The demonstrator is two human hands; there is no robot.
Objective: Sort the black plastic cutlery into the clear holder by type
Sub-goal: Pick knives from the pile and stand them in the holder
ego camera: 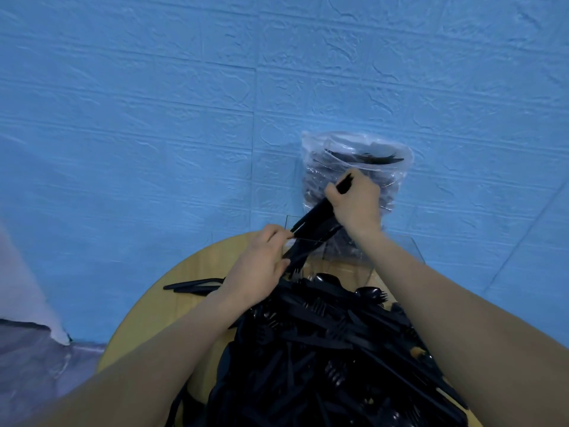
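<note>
Low in the frame, the cutlery pile point(332, 349) still swamps the desk point(147, 322). Mid-frame, both forearms reach forward: left hand point(261, 269) pinches a fork bundle point(311, 232) at its tines, right hand point(357, 201) wraps the handles. Next, I'd say: drop them upright into the clear holder point(412, 248). Beyond, a plastic bag point(363, 149).

Cutlery pile point(323, 349) crowds the table point(172, 303); its left edge lies bare.
</note>
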